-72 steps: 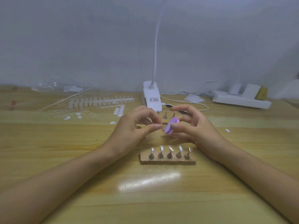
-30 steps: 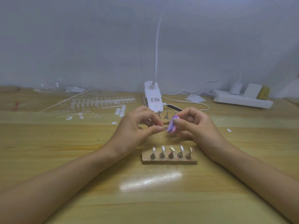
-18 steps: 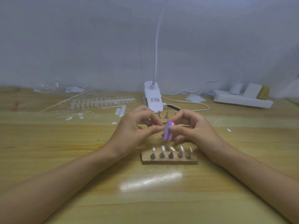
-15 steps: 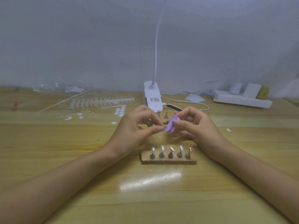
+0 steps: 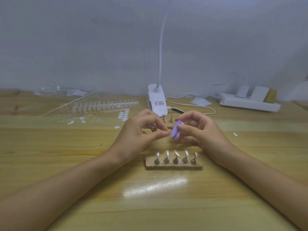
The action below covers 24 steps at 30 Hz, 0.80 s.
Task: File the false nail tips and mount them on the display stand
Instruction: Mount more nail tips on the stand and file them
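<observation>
A: Wood tabletop (image 5: 58, 144); display stand (image 5: 174, 165) w/ five pegs sits between wrists.
B: Hands?
A: R hand (image 5: 201, 130) pinches purple oval file (image 5: 175, 132) just beyond stand. L hand (image 5: 138, 134) fingertips pinched at file edge; contents unclear.

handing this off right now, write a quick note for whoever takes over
Right hand: grips the purple file block.
Left hand: thumb and forefinger pinch something too small to make out, likely a nail tip, at the file block's edge.
Display stand: just in front of both hands, five holders; most seem to carry clear tips, the rightmost looks bare.
Strip of spare tips: far left of the table.
Done: several tips mounted.
Left: finish filing this one, mount it, then do the spares.
</observation>
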Tool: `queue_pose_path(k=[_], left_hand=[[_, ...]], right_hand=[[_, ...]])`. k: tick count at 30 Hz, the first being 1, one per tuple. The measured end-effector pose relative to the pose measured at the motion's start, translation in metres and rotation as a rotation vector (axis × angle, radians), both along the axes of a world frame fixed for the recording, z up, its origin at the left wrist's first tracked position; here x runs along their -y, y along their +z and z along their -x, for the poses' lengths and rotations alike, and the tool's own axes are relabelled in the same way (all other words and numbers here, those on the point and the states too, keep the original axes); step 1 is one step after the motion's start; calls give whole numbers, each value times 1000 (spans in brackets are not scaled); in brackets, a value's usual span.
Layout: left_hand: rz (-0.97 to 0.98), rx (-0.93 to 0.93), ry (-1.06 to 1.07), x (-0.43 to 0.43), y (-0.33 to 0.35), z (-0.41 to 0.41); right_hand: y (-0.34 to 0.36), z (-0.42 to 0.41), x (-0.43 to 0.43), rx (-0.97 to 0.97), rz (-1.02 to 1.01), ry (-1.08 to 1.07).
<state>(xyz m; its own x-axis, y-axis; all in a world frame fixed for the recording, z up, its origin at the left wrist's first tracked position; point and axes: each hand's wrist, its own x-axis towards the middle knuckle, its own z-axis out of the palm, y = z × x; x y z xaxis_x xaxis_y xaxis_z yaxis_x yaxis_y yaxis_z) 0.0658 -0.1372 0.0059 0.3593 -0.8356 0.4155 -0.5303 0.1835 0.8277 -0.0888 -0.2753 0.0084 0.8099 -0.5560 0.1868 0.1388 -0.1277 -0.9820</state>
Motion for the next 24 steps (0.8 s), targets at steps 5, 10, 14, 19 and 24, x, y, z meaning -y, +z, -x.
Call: queue_pose_path(k=[5,10,14,19,24], left_hand=[[0,18,2,0,0,1],[-5,20,1,1,-1,0],[0,18,23,1,0,-1],[-5,16,1,0,0,0],[-7,11,5,0,0,0]], right_hand=[[2,1,-4,-65,80,53],[2,2,-2,-92,104,73],[3,1,-3,-81,78,32],[1,1,-5,-65,82,24],[3,2,-7,-127,142,90]])
